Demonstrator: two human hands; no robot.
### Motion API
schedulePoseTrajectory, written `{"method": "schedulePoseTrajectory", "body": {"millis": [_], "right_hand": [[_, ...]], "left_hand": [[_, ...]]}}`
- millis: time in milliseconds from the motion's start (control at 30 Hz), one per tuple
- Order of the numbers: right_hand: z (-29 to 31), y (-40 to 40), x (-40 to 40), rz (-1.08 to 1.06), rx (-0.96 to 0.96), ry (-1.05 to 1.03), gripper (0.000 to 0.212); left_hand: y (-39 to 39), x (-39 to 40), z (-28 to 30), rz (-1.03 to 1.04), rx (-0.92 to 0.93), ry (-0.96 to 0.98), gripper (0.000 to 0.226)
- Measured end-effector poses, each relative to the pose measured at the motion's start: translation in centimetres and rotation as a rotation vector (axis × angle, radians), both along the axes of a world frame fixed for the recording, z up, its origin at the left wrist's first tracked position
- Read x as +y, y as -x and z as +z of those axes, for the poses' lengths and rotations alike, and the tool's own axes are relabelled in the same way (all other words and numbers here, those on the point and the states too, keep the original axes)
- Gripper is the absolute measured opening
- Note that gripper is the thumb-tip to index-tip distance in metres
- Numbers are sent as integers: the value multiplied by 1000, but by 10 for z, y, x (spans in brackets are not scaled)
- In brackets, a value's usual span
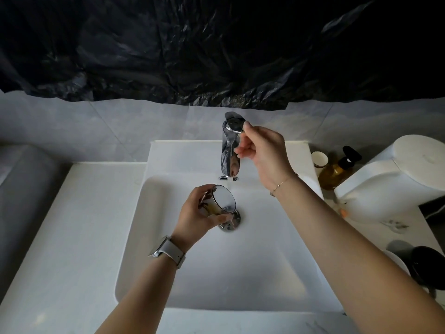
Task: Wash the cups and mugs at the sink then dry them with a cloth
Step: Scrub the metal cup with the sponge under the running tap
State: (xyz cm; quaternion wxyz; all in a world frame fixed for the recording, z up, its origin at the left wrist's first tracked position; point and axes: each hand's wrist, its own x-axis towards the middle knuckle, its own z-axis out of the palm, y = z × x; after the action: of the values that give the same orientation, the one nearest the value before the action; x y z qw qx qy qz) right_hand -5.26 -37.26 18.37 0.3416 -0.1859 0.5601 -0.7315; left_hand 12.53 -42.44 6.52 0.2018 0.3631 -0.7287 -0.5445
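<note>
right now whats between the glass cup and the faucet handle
In the head view, only the chrome faucet spout and a bare strip of white sink lie between the glass cup and the faucet handle.

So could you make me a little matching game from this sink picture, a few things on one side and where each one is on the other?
Things:
1. glass cup
2. tap lever
3. amber pump bottle
4. drain

Places:
A. on the counter right of the sink
B. at the bottom of the basin
C. held in the left hand, over the basin
D. pinched by the right hand

Pairs: 1-C, 2-D, 3-A, 4-B
</note>
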Motion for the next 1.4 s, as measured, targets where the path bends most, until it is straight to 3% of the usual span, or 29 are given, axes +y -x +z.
{"method": "schedulePoseTrajectory", "body": {"millis": [267,433,533,700,800,867,1000,1100,1167,1300,1400], "right_hand": [[-18,-12,59,-24,45,-46,19],[-61,-19,189,-319,343,-399,16],[-96,-24,269,-434,464,-626,31],[-169,-25,336,-140,651,-1015,36],[-203,-32,342,113,733,-1284,59],[-211,-34,342,136,762,-1408,60],[-210,-30,341,50,673,-1326,38],[-183,-31,339,-203,432,-1103,18],[-149,-39,333,-352,373,-937,9],[-86,-53,298,-419,369,-637,19],[-73,-50,256,-458,40,-452,25]], "left_hand": [[3,5,-6,-26,-17,35,73],[12,12,-15,2,-62,16,74],[18,18,-19,9,-76,-6,73],[26,31,-15,69,-43,-13,69],[26,39,-12,94,-33,-16,74],[24,42,-9,109,-32,-34,81],[20,40,-6,137,-27,-73,81],[18,34,-7,141,-34,-105,79],[17,31,-9,144,-28,-128,76],[14,30,-9,144,-11,-140,70],[12,31,-8,122,12,-153,69]]}}
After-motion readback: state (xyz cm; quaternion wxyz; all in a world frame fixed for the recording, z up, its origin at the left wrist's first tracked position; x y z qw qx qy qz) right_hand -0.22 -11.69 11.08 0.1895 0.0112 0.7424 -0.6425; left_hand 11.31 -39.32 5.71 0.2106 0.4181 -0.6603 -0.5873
